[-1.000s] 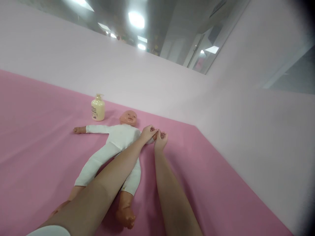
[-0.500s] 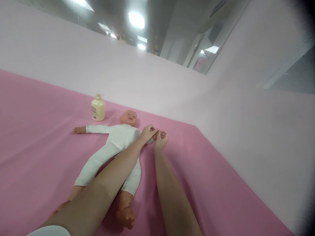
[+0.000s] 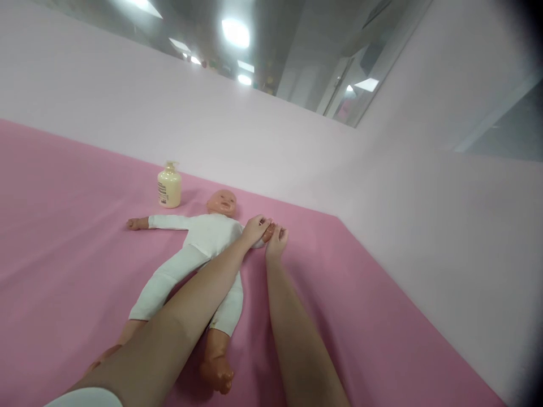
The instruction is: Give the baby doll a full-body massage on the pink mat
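A baby doll (image 3: pixel 214 234) with a white cloth body lies on its back, arms and legs spread. My left hand (image 3: pixel 257 229) is closed around the doll's forearm and wrist on the right side of the view. The doll's hand (image 3: pixel 268 233) shows between my two hands. My right hand (image 3: pixel 277 242) is closed on the doll's hand, with thumb and fingers at its outer side. My left forearm crosses over the doll's body and hides part of its legs.
A pale yellow pump bottle (image 3: pixel 169 189) stands upright near the doll's head. Under everything is a pink padded surface (image 3: pixel 76 226). A white wall (image 3: pixel 271 147) rises behind and at the right, with a window or mirror (image 3: pixel 297 62) above.
My right hand's thumb and fingers have shifted slightly on the doll's hand, and more of the doll's hand now shows. My left hand has barely moved.
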`<state>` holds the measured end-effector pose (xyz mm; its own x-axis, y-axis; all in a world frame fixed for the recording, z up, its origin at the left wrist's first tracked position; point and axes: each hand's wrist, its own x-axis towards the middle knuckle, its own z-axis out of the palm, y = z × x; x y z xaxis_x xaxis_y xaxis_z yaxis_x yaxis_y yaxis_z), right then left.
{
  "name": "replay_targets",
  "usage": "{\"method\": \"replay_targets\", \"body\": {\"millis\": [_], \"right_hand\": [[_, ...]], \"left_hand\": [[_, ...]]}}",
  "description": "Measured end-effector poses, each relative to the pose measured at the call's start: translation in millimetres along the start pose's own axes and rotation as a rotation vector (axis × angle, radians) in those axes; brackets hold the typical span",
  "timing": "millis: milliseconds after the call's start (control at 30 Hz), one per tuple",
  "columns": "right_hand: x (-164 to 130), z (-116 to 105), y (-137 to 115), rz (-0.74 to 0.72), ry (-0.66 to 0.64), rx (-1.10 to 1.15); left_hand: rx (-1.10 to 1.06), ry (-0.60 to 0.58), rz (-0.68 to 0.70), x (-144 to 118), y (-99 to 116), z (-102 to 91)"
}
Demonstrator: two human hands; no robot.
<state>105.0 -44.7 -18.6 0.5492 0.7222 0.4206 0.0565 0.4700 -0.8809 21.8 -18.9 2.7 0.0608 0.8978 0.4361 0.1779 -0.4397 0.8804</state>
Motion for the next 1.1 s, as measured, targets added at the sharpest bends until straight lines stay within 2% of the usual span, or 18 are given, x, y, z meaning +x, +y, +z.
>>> {"method": "replay_targets", "body": {"millis": [200,367,733,1100], "right_hand": [[5,-4,5,-0.008,0.022,-0.064],[5,-2,10,0.014,-0.011,-0.047],[-5,2,-6,0.027,-0.080,0.039],[-2,0,-3,0.110,-0.073,-0.015]], "left_hand": [[0.008,0.025,-0.017,0,-1,-0.1],[0.012,0.021,-0.031,0,-1,0.4],[0.009,0.031,-0.015,1,-3,-1.6],[-0.011,-0.013,0.036,4,-6,1.4]]}}
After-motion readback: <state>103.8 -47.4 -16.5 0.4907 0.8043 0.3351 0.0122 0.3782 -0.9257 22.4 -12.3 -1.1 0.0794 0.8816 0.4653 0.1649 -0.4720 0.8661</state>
